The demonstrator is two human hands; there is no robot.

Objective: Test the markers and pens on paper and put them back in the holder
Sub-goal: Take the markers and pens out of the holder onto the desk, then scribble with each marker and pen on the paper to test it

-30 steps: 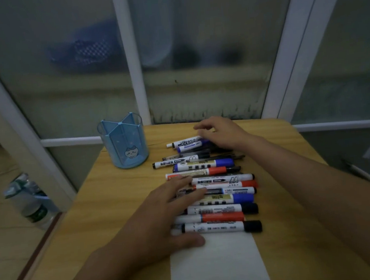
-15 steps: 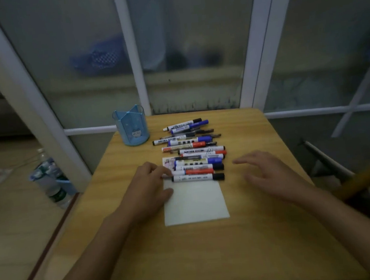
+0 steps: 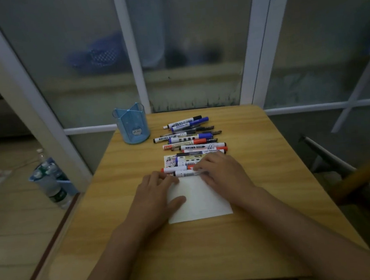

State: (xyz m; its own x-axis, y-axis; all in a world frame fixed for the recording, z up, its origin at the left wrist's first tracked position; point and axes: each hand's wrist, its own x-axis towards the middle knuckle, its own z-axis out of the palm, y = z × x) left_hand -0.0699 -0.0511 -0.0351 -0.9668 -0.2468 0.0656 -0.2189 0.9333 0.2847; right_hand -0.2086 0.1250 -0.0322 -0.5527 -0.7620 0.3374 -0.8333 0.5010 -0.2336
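A row of several markers and pens (image 3: pixel 190 137) lies across the wooden table (image 3: pixel 260 155), capped in black, blue and red. The blue pen holder (image 3: pixel 133 128) stands at the back left. Nothing shows above its rim. A white sheet of paper (image 3: pixel 203 201) lies in front of the row. My left hand (image 3: pixel 155 196) rests flat on the paper's left edge, fingertips by the left end of the nearest marker (image 3: pixel 184 173). My right hand (image 3: pixel 221 170) covers the right ends of the closest markers, its fingers curled over the nearest marker.
Frosted glass panels in white frames stand right behind the table. Plastic water bottles (image 3: pixel 52 182) stand on the floor to the left. A wooden handle (image 3: pixel 363 172) and a metal bar (image 3: pixel 330 155) lean at the right edge.
My right hand has moved left from the bare table onto the right ends of the nearest markers. My left hand has stayed on the paper's left edge. The camera has pulled back.
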